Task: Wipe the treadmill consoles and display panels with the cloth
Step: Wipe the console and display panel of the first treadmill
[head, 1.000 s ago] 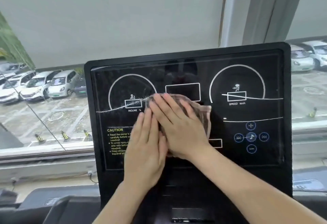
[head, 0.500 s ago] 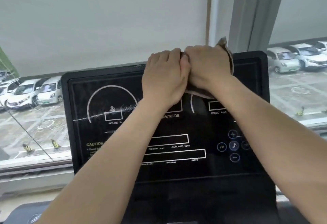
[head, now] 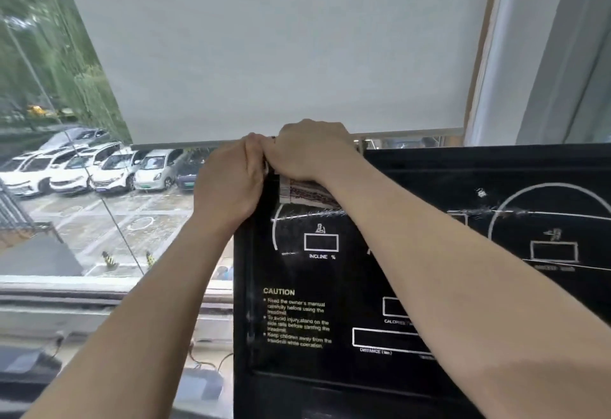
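Note:
The black treadmill console [head: 429,286] with white dial outlines and a CAUTION label fills the lower right. Both my hands sit at its top left corner. My right hand [head: 310,150] curls over the top edge and grips a brown patterned cloth [head: 305,193], whose lower edge hangs out below the palm onto the panel. My left hand [head: 231,180] is curled round the console's left upper edge, touching the right hand; whether it also holds cloth is hidden. A pale smear line runs across the panel below the cloth.
A white roller blind [head: 281,48] hangs over the window behind the console. Through the glass lies a parking lot with white cars [head: 109,167] and traffic cones. A grey window frame [head: 529,54] rises at right. A sill with cables [head: 205,355] runs below.
Both hands slid with the cloth from the panel's middle up to the top edge, then left along it to the top left corner. The view has shifted left and upward.

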`<state>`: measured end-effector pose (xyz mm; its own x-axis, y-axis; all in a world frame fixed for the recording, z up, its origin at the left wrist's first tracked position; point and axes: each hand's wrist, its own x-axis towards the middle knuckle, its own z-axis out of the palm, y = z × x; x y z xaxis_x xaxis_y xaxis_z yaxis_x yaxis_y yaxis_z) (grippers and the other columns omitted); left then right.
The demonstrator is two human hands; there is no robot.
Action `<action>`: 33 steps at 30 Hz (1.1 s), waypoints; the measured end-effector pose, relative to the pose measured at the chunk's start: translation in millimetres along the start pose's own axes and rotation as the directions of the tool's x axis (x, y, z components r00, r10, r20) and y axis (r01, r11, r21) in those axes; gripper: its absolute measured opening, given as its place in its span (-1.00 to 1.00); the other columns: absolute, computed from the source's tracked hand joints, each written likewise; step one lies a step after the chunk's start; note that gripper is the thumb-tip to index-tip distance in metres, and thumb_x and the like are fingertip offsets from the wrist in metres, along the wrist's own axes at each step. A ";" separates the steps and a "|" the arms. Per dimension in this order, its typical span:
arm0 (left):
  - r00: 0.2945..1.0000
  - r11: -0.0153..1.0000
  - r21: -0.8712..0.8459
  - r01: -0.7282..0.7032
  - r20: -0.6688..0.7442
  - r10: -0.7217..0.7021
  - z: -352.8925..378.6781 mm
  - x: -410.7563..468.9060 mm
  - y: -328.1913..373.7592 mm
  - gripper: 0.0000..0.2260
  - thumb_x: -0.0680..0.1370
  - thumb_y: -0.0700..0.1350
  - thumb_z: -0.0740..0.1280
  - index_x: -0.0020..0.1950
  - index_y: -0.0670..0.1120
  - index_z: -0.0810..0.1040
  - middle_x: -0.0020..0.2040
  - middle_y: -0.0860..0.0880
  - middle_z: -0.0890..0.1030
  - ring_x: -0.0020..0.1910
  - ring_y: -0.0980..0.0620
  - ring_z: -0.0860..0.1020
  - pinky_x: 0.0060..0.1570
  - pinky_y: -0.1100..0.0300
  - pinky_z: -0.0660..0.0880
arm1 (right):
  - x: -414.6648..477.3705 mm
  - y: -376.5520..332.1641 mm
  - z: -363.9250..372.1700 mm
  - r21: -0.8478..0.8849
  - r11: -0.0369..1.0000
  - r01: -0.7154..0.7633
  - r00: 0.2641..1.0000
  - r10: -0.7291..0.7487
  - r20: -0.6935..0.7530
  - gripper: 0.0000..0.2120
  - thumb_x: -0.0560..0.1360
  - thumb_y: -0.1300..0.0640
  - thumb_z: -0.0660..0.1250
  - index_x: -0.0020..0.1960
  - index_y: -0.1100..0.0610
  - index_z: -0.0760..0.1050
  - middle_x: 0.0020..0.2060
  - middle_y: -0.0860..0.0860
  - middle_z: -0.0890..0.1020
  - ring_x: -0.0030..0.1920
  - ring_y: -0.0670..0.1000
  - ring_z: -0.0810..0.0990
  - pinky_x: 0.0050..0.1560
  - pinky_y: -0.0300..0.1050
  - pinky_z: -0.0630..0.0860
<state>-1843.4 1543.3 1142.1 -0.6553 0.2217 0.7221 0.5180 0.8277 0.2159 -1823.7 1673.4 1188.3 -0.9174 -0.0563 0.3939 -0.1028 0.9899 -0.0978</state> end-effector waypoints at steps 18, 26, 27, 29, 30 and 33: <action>0.942 0.941 0.026 -0.337 0.016 0.337 59.0 -44.6 142.3 -0.52 0.65 0.01 0.00 0.54 -0.16 0.18 0.53 -0.13 0.24 0.53 -0.15 0.09 0.49 -0.09 0.04 | -129.4 145.6 16.8 -0.181 0.969 -0.170 0.859 0.056 -0.508 -0.49 0.60 -0.12 0.07 0.50 0.02 0.29 0.45 0.04 0.37 0.49 0.08 0.24 0.45 0.07 0.03; 0.812 0.822 0.027 -0.569 0.179 0.556 99.2 -150.5 203.9 -0.50 0.64 -0.01 -0.03 0.56 -0.16 0.08 0.58 -0.08 0.02 0.56 -0.07 -0.04 0.49 -0.09 0.04 | -267.1 179.1 78.5 -0.103 0.934 -0.341 0.860 0.266 -0.435 -0.40 0.62 -0.09 -0.02 0.59 0.11 -0.01 0.58 0.05 0.03 0.57 0.02 -0.07 0.53 0.07 -0.03; 0.787 0.803 0.015 -0.596 0.206 0.581 101.8 -173.1 201.1 -0.49 0.63 -0.01 -0.02 0.56 -0.16 0.10 0.58 -0.08 0.03 0.56 -0.07 -0.02 0.48 -0.08 0.06 | -289.2 177.1 92.6 -0.124 0.938 -0.325 0.879 0.251 -0.405 -0.39 0.62 -0.10 -0.01 0.59 0.12 -0.01 0.58 0.05 0.02 0.57 0.02 -0.06 0.52 0.07 -0.02; 0.756 0.779 0.000 -0.627 0.242 0.608 105.8 -199.9 200.2 -0.48 0.63 0.00 0.00 0.56 -0.16 0.11 0.58 -0.08 0.04 0.56 -0.06 0.01 0.46 -0.08 0.10 | -316.8 181.6 108.6 -0.158 0.944 -0.290 0.903 0.215 -0.373 -0.37 0.61 -0.12 0.00 0.58 0.13 0.00 0.58 0.06 0.03 0.57 0.03 -0.03 0.51 0.08 0.02; 0.756 0.778 0.003 -0.628 0.241 0.609 107.8 -199.9 202.7 -0.48 0.62 0.01 0.01 0.55 -0.16 0.12 0.58 -0.08 0.06 0.55 -0.06 0.02 0.45 -0.08 0.12 | -317.7 188.6 107.9 -0.166 0.949 -0.268 0.907 0.191 -0.375 -0.36 0.60 -0.13 0.03 0.58 0.13 0.02 0.57 0.06 0.04 0.57 0.03 -0.01 0.51 0.08 0.04; 0.798 0.802 0.062 -0.594 0.178 0.577 106.4 -156.2 224.0 -0.47 0.61 0.02 0.05 0.55 -0.17 0.16 0.57 -0.09 0.11 0.55 -0.06 0.06 0.46 -0.10 0.11 | -280.8 213.4 73.3 -0.184 0.947 -0.262 0.886 0.161 -0.435 -0.36 0.59 -0.13 0.04 0.58 0.13 0.06 0.57 0.07 0.09 0.56 0.03 0.01 0.51 0.09 0.02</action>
<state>-1683.5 1749.0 1007.7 -0.3217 0.7456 0.5836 0.7705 0.5644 -0.2964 -1616.3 1890.9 989.8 -0.6618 0.1659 0.7311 0.2140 0.9764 -0.0279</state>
